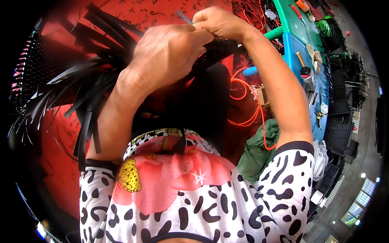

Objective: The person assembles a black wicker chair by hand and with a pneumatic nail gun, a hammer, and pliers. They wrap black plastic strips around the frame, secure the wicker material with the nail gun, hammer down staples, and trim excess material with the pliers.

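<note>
Head view is showing your left hand (166, 50) and right hand (221, 24) meeting over the black woven piece (215, 50), exact grip hidden, seemingly weaving strips (107, 26), next probably needing steady tension.

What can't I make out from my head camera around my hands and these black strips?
In the head view:
Left hand: most fingertips, hidden by the hand itself.
Grey sliver beside the right hand: blurred, its kind unclear.
Black strips: their right ends, covered by the left hand and forearm.
Yellow-and-black tool, far right: too small to identify.
</note>
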`<action>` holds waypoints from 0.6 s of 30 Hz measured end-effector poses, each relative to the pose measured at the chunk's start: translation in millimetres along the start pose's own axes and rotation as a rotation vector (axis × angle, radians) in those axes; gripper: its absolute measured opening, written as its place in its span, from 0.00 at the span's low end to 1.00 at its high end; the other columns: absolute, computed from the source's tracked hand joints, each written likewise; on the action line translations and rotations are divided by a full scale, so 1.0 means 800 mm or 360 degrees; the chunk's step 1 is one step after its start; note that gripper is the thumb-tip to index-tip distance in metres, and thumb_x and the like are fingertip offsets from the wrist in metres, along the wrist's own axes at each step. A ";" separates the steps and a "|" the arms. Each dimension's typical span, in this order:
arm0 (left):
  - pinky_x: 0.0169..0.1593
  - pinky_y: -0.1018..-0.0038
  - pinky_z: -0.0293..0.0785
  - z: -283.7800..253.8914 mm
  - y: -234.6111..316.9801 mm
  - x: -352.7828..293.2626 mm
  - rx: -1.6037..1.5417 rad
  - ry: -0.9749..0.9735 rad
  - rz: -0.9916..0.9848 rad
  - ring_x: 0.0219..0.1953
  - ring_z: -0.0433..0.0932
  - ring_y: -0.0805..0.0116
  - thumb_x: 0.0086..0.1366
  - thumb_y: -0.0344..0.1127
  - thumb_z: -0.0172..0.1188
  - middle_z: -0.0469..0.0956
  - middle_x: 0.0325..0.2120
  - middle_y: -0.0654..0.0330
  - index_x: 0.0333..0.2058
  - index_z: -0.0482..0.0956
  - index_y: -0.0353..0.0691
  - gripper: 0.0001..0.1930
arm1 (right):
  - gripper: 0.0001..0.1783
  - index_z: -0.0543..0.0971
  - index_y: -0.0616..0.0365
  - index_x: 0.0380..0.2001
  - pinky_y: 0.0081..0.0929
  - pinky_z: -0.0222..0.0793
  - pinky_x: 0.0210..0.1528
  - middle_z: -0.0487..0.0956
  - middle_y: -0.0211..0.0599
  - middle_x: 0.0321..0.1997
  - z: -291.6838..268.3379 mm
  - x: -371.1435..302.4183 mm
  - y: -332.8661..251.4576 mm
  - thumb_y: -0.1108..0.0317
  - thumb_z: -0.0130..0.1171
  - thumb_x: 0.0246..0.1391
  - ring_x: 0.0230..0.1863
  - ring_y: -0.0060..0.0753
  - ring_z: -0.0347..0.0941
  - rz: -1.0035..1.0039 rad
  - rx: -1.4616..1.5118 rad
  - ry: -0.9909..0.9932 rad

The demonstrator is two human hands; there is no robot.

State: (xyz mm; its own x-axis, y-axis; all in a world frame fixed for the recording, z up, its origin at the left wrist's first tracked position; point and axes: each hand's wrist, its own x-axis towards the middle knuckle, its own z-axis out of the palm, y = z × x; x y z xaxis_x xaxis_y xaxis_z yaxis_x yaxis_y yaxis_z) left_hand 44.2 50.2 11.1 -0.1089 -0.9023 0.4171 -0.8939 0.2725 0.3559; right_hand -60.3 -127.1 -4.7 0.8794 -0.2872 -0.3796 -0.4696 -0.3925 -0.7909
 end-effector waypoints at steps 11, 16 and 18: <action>0.32 0.65 0.72 -0.006 0.002 0.000 -0.0098 0.0016 0.0059 0.28 0.76 0.52 0.52 0.25 0.60 0.77 0.27 0.51 0.41 0.78 0.37 0.15 | 0.15 0.79 0.62 0.43 0.22 0.71 0.44 0.79 0.36 0.43 0.018 -0.008 0.065 0.68 0.57 0.52 0.40 0.23 0.76 -0.0502 0.0351 -0.0112; 0.31 0.65 0.71 -0.009 0.000 -0.001 -0.0173 -0.0038 0.0086 0.27 0.75 0.52 0.52 0.24 0.59 0.75 0.26 0.51 0.41 0.77 0.36 0.15 | 0.13 0.82 0.50 0.37 0.32 0.70 0.40 0.78 0.36 0.32 0.029 -0.019 0.064 0.61 0.58 0.49 0.36 0.41 0.75 -0.0882 -0.0823 0.0671; 0.30 0.65 0.70 -0.010 0.000 0.000 -0.0184 -0.0029 0.0128 0.26 0.74 0.52 0.53 0.24 0.58 0.74 0.25 0.51 0.41 0.77 0.36 0.15 | 0.11 0.82 0.50 0.37 0.30 0.70 0.37 0.79 0.35 0.31 0.024 -0.018 0.063 0.62 0.58 0.50 0.33 0.39 0.75 -0.0878 -0.0764 0.0743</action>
State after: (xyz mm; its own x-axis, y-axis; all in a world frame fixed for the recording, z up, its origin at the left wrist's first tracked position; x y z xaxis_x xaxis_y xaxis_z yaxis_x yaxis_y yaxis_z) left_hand 47.7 52.7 17.8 -0.1872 -0.8815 0.4335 -0.8259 0.3802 0.4165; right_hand -95.0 -126.1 -48.5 0.9187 -0.2350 0.3176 -0.0600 -0.8775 -0.4758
